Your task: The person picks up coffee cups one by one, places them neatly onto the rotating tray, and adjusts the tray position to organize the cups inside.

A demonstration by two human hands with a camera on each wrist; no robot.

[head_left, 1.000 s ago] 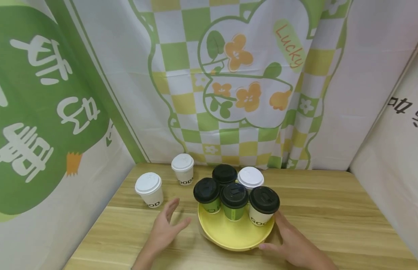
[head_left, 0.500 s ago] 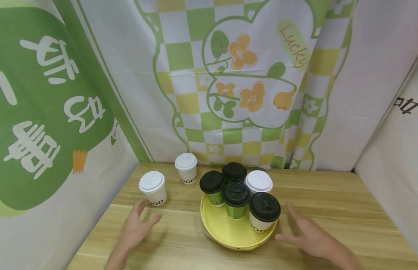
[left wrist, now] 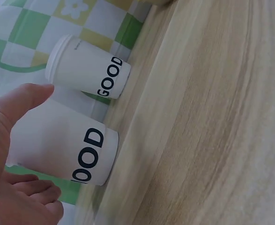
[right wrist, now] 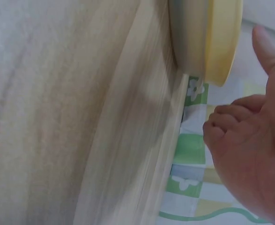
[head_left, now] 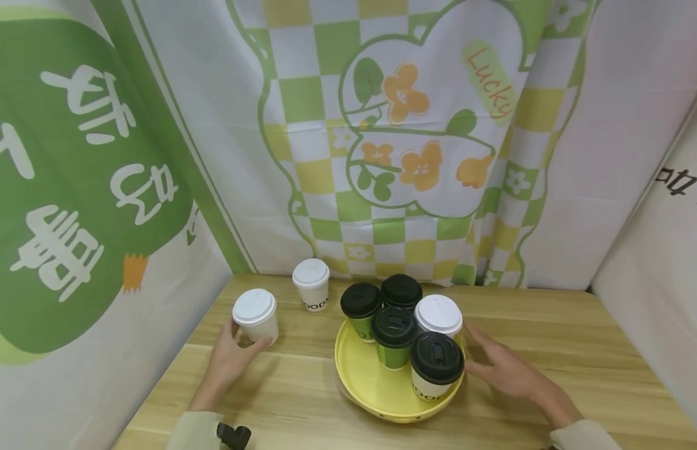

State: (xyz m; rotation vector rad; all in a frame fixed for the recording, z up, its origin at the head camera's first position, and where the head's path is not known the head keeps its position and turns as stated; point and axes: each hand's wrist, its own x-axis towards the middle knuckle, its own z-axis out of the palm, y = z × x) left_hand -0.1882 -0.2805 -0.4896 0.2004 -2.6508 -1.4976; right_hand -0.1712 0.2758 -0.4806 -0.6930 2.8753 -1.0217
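My left hand is around the near white-lidded cup, thumb on the right side and fingers on the left. This cup stands upright on the table. In the left wrist view a gap shows between the lower fingers and the cup; whether the thumb touches it I cannot tell. My right hand is spread at the right edge of a round yellow tray. On the tray stand several lidded paper cups, including a black-lidded white cup. In the right wrist view the hand holds nothing.
Another white-lidded cup stands near the table's back edge. Black-lidded green cups and a white-lidded cup share the tray. Printed cloth hangs behind the wooden table and at both sides.
My left hand has moved left from beside the tray to around the near white-lidded cup. The tray and its cups have turned clockwise. My right hand moved away from the tray, then back to its edge.
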